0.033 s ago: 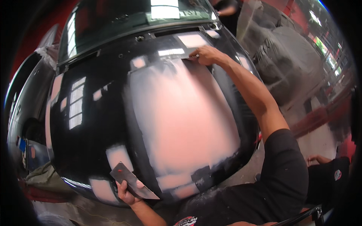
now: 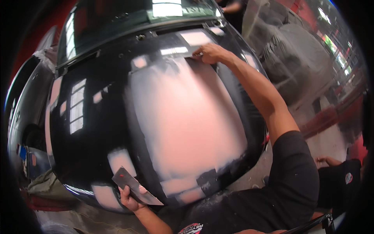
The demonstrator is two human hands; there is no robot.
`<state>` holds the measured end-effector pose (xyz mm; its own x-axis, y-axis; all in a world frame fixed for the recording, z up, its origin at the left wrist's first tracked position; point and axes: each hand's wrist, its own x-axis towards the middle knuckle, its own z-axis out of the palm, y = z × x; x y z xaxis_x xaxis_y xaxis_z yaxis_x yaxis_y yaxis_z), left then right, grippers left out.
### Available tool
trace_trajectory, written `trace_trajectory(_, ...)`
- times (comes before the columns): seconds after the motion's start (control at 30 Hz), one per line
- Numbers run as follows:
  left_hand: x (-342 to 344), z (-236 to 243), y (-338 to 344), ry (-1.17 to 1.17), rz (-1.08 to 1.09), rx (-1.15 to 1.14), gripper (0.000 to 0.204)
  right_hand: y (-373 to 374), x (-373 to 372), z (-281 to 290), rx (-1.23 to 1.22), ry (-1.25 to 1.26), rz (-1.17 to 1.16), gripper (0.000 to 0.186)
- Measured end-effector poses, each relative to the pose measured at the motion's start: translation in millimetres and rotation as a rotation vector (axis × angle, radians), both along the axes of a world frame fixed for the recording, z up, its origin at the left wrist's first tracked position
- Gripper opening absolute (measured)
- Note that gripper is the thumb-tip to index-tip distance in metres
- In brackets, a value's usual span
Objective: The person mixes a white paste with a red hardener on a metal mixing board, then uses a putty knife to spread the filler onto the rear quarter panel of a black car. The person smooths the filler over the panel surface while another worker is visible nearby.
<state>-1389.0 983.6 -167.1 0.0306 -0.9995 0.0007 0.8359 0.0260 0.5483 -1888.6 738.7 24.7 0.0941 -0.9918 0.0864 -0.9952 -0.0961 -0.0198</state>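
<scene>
In front of me is a black car hood with a large pink filler patch over its middle, smeared grey-white along its edges. My right hand reaches to the far end of that patch, fingers closed on a thin, flat putty spreader held against the surface; my fingers hide much of it. Low at the near edge of the hood, my left hand grips a flat grey putty board by its side. A dab of pink putty sits on the board.
Smaller pink patches dot the hood. The windshield rises beyond it. A sheet-covered object stands at the right. Another person is close on my right, and another person's arm shows at the far side. A dark car panel is at left.
The whole view has shifted slightly, so the hood sits a little higher and further left. Both hands keep their holds, with hardly any movement over the hood.
</scene>
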Motion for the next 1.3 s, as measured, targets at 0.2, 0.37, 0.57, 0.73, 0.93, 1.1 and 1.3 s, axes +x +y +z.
trace_trajectory(0.2,9,-9,-9,0.057,-0.177,-0.038,0.043,76,-4,-20,-0.034,-0.003,0.027,0.047)
trace_trajectory(0.37,7,-17,-14,0.093,-0.132,0.068,0.036,233,26,-58,-0.059,-0.056,-0.032,0.057)
trace_trajectory(0.57,6,-18,-22,0.086,-0.233,0.028,0.033,379,92,-109,-0.201,0.005,-0.082,0.067)
trace_trajectory(0.73,-6,-4,-13,0.001,-0.125,0.096,0.034,385,71,-64,0.040,-0.105,-0.076,0.061)
trace_trajectory(0.93,-17,16,-9,-0.020,-0.116,0.022,0.040,158,12,-11,-0.298,-0.080,0.153,0.056)
trace_trajectory(1.1,-16,14,-7,0.015,-0.112,-0.078,0.040,21,-3,-15,-0.244,-0.028,0.061,0.063)
trace_trajectory(1.3,-15,7,-6,-0.045,-0.046,-0.051,0.038,-16,-1,-12,-0.054,0.033,0.045,0.055)
